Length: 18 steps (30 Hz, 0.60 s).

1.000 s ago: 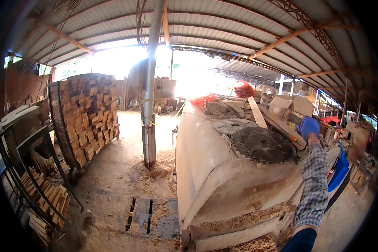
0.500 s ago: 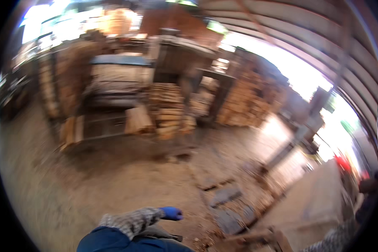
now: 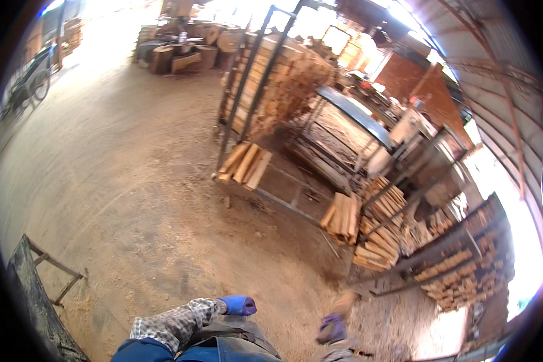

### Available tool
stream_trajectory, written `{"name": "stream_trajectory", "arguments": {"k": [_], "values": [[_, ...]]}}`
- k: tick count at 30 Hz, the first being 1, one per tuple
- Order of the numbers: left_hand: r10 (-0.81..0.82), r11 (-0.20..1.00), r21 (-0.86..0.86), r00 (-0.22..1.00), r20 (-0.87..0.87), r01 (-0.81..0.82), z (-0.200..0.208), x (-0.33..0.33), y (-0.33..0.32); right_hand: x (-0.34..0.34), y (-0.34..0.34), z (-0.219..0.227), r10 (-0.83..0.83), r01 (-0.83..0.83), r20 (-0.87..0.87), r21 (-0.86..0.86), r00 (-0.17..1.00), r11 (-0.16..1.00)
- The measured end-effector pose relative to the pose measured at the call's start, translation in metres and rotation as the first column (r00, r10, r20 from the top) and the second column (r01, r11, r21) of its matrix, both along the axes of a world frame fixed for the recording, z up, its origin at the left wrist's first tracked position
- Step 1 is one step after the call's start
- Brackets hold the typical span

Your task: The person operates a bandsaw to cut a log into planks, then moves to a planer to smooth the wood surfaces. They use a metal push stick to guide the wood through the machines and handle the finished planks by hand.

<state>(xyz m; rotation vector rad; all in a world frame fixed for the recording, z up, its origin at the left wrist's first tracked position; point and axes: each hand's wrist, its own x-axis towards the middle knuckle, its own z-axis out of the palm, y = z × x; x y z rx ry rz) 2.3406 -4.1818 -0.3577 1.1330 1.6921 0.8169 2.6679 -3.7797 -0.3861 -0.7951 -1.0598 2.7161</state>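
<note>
My left hand [image 3: 240, 306], in a blue glove below a checkered sleeve, is held in front of my waist with its fingers curled shut. Nothing shows in it. To the right, my right hand [image 3: 333, 330], in a purplish, soiled glove, is closed around a short piece of wood [image 3: 346, 301]. The wood points forward and is smeared by motion. Both hands hang above the sawdust-strewn dirt floor [image 3: 163, 241], apart from each other.
A metal rack frame [image 3: 283, 194] ahead carries split wood pieces [image 3: 245, 166] and another bundle [image 3: 342, 217]. Tall wood stacks [image 3: 277, 78] stand behind and at right [image 3: 464, 271]. A dark wheelbarrow tray [image 3: 36, 301] is at near left, log rounds [image 3: 161, 59] far off.
My view has swung left, so racks and stacks now sit further right. The wheelbarrow tray has come into view at left. My right hand with the piece of wood now shows.
</note>
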Motion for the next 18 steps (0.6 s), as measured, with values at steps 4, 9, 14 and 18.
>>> {"name": "stream_trajectory", "arguments": {"k": [4, 9, 14, 18], "values": [[0.299, 0.954, 0.0, 0.954, 0.006, -0.299, -0.003, -0.117, -0.053, -0.145, -0.064, -0.177, 0.467, -0.568, 0.607, -0.031, 0.643, 0.823], [0.64, 0.745, -0.095, 0.748, -0.173, -0.66, -0.025, -0.255, -0.13, -0.416, -0.113, -0.167, 0.608, -0.846, 0.703, -0.017, 0.369, 0.532], [0.98, 0.191, -0.278, 0.166, 0.112, -0.941, -0.06, -0.286, -0.275, -0.696, -0.121, -0.178, 0.667, -0.996, 0.743, -0.014, 0.046, 0.084], [0.944, -0.265, -0.437, -0.324, 0.064, -0.859, -0.115, -0.255, -0.335, -0.872, -0.155, -0.176, 0.666, -0.988, 0.73, -0.119, -0.151, -0.094]]}}
